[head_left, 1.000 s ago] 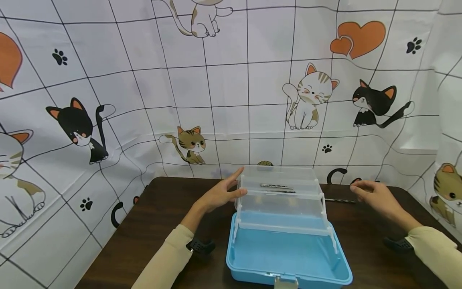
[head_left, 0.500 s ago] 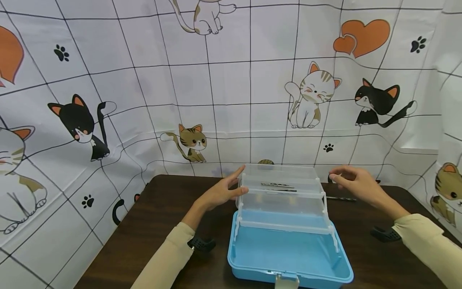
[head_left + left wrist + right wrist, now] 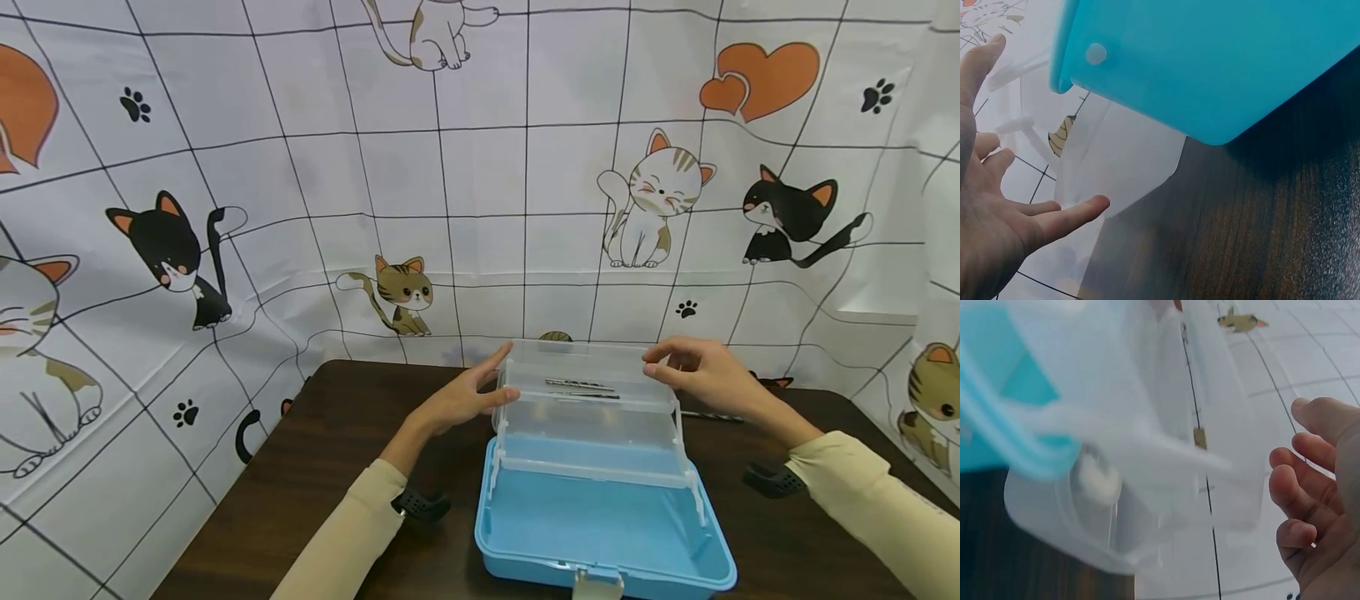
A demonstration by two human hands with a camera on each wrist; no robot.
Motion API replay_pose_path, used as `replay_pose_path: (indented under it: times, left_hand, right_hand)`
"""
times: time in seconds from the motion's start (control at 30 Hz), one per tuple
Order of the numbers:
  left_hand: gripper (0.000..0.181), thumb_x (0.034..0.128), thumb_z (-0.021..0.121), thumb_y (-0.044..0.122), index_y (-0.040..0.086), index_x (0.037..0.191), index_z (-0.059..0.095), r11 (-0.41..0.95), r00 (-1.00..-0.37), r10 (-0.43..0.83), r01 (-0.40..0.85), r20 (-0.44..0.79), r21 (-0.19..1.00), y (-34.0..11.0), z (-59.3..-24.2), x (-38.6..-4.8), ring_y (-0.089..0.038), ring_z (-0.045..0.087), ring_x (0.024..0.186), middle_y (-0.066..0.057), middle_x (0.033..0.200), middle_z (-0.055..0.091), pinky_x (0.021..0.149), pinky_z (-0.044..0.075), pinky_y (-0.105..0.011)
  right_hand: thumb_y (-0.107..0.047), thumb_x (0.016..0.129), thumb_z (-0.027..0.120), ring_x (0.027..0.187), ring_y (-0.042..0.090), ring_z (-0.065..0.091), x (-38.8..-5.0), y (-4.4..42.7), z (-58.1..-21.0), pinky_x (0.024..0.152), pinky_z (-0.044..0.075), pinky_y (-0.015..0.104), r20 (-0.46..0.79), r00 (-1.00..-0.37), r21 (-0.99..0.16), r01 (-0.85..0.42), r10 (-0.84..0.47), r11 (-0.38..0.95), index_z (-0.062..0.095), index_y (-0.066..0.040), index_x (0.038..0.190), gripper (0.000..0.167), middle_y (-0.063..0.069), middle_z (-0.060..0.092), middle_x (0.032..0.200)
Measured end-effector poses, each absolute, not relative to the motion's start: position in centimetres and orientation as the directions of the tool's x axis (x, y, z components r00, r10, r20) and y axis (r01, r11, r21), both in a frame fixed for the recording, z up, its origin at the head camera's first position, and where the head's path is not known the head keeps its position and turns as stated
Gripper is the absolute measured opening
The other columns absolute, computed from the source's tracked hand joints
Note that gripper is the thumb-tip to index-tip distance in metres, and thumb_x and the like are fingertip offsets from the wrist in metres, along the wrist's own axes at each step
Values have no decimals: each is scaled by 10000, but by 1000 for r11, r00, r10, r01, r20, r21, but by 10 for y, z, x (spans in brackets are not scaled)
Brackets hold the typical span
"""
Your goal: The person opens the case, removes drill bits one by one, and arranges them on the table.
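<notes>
A light blue plastic toolbox (image 3: 600, 525) stands with its clear trays (image 3: 592, 425) folded up and back. In the upper tray lie silvery drill bits (image 3: 579, 385); another drill bit (image 3: 716, 416) is on the tabletop behind the right side, partly hidden. My left hand (image 3: 457, 404) is at the trays' left edge, fingers spread, as the left wrist view also shows beside the blue wall (image 3: 1210, 62). Over the upper tray's right end hovers my right hand (image 3: 701, 375). Its fingers (image 3: 1285, 484) are loosely bent with nothing between them in the right wrist view.
Below everything is a dark brown wooden table (image 3: 300, 492). A white sheet (image 3: 480, 192) printed with cats and grid lines hangs behind it. The toolbox's pale latch (image 3: 597, 586) points toward me at the front.
My right hand has risen from near the drill bit on the table and moved left to the upper tray's right end. The left hand stays at the trays' left edge.
</notes>
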State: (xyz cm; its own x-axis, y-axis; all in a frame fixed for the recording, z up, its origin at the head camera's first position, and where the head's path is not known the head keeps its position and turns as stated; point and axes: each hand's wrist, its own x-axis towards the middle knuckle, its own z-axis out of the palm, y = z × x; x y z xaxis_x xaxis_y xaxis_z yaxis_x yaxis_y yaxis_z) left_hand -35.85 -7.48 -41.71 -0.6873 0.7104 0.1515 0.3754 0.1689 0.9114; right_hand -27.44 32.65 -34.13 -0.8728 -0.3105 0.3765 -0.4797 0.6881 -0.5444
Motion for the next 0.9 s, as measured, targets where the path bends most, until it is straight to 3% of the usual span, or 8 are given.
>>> replay_pose_path:
  times: [0.2, 0.43, 0.6, 0.9]
  left_hand:
    - [918, 971, 660, 527, 368, 1649, 63, 177, -691, 707, 375, 148, 910, -75, -417, -357, -331, 151, 1521, 11, 1686, 81, 986, 500, -473]
    - [887, 983, 656, 501, 402, 1640, 67, 184, -697, 701, 379, 149, 907, -78, -412, -355, -313, 169, 1517, -10, 1687, 86, 987, 499, -468]
    - [898, 985, 651, 506, 359, 1651, 68, 182, -697, 698, 394, 164, 901, -77, -413, -356, -343, 152, 1519, -15, 1690, 71, 988, 495, -499]
    - [891, 965, 648, 561, 416, 1639, 84, 206, -702, 694, 406, 159, 890, -75, -416, -357, -324, 162, 1521, 67, 1684, 70, 1015, 462, -539]
  right_hand:
    - [-301, 976, 730, 653, 230, 578, -276, 311, -336, 535, 459, 315, 320, -871, -580, -491, -372, 650, 741, -154, 1152, 230, 33, 691, 867]
    - [-205, 971, 737, 583, 139, 538, -286, 297, -334, 499, 451, 288, 296, -805, -558, -582, -514, 591, 732, -96, 1213, 266, -43, 716, 962]
    - [-187, 975, 730, 575, 123, 522, -290, 291, -335, 502, 461, 287, 252, -762, -557, -618, -596, 555, 765, -132, 1160, 197, -31, 724, 989]
    - [-122, 977, 713, 630, 108, 502, -299, 289, -334, 556, 448, 275, 163, -718, -602, -616, -677, 509, 802, -165, 1083, 146, -8, 730, 1044]
